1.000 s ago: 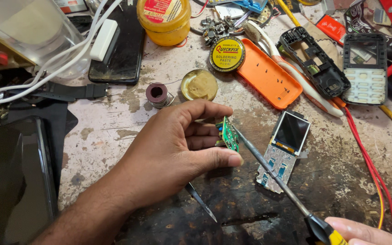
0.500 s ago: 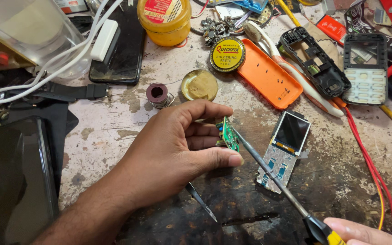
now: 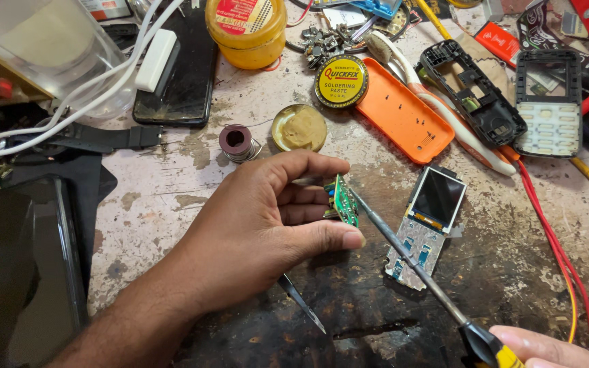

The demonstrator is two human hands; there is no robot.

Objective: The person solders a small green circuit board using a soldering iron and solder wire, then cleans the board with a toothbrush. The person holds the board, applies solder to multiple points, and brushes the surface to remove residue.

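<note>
You held a small green circuit board (image 3: 341, 200) on edge above the table (image 3: 172, 197), pinched between the thumb and forefinger of your left hand (image 3: 267, 225); the other fingers of that hand curled behind it. The metal tip of a screwdriver (image 3: 410, 262) touched the board's right face, its long shaft slanting down to a black-and-yellow handle in your right hand (image 3: 547, 347) at the bottom edge of the view (only a few fingers showed, closed on the handle). Pointed tweezers (image 3: 303, 304) stuck out from under your left hand, their tips resting on the dark, stained part of the table.

Just to the right of the shaft lay a phone board with its small screen (image 3: 427, 225) still attached, face up. Beyond it sat an orange phone back cover (image 3: 403, 112), a black phone frame (image 3: 472, 92) and a keypad panel (image 3: 547, 109), with red and yellow wires (image 3: 560, 259) running down the right side. Above your hand were an open tin of flux paste (image 3: 299, 127), its yellow-and-black lid (image 3: 341, 81) beside it, a small reel of solder wire (image 3: 236, 142) and a yellow jar (image 3: 245, 27). A black smartphone (image 3: 178, 75) lay under white cables (image 3: 90, 95) at upper left.
</note>
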